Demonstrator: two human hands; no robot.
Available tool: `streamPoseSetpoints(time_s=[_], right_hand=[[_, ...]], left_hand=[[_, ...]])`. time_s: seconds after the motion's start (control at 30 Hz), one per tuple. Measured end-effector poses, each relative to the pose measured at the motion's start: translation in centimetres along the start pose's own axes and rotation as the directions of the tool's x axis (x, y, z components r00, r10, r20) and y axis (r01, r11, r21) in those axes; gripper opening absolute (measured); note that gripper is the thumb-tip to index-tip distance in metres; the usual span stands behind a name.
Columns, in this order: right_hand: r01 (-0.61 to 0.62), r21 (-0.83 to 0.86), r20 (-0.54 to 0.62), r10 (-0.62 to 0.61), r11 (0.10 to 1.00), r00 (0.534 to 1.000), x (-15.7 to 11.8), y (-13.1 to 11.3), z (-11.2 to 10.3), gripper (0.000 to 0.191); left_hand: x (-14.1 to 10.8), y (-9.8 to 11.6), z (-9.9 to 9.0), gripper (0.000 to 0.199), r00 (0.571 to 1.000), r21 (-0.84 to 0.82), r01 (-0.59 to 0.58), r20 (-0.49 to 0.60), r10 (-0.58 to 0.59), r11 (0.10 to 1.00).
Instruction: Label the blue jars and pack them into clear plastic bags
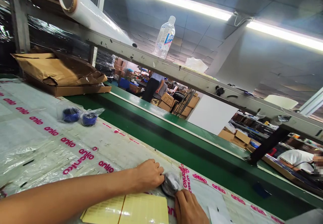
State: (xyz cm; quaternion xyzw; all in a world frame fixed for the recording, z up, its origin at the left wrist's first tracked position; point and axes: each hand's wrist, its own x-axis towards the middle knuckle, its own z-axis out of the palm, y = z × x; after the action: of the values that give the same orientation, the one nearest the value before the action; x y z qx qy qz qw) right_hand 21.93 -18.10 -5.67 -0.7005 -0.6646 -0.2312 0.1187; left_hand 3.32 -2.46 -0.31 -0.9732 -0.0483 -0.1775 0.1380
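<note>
A dark, rounded item in a clear plastic bag (171, 183) lies on the table near its far edge, between my two hands. My left hand (148, 177) reaches in from the left, its fingers curled and closed at the left side of the bag. On the near right side, my right hand (190, 208) has its bent fingers closed against the bag; its fingertips are partly hidden. Just below my left forearm lie yellow sheets (143, 210) with a glossy surface. Farther left, two blue round items, one bagged (70, 114) and another bagged (89, 119), sit on the table.
Beyond the plastic-covered table (47, 150) runs a green conveyor belt (141, 126). An opened brown paper package (63, 72) rests at far left. Overhead, a metal shelf rail (141, 57) carries a plastic bottle (165, 37) and a film roll (93, 13). Other people are farther off.
</note>
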Motion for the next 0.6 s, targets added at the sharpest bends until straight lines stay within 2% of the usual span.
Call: streamPoseSetpoints(time_s=[0.2,0.33,0.43,0.53,0.6], right_hand=[[-0.129,0.036,0.107,0.124,0.991,0.986,1.3,-1.0,-1.3,0.027],[-0.234,0.14,0.196,0.205,0.962,0.959,2.3,-1.4,-2.6,0.02],[-0.347,0.309,0.286,0.261,0.886,0.922,3.4,-0.6,-3.5,0.016],[-0.465,0.454,0.339,0.336,0.76,0.879,4.7,1.1,-4.6,0.027],[-0.529,0.472,0.336,0.411,0.705,0.848,5.3,1.9,-5.5,0.033]], left_hand=[[0.9,-0.2,0.4,0.006,0.995,-0.082,0.083,0.054,-0.078,0.993],[1.2,-0.2,-0.3,0.009,0.99,-0.157,0.127,0.085,-0.115,0.979],[1.4,-0.5,-1.6,0.011,0.978,-0.215,0.2,0.105,-0.181,0.956],[2.0,-0.9,-3.1,0.012,0.96,-0.274,0.279,0.108,-0.259,0.92],[2.6,-1.0,-4.1,0.015,0.944,-0.298,0.331,0.094,-0.318,0.895]])
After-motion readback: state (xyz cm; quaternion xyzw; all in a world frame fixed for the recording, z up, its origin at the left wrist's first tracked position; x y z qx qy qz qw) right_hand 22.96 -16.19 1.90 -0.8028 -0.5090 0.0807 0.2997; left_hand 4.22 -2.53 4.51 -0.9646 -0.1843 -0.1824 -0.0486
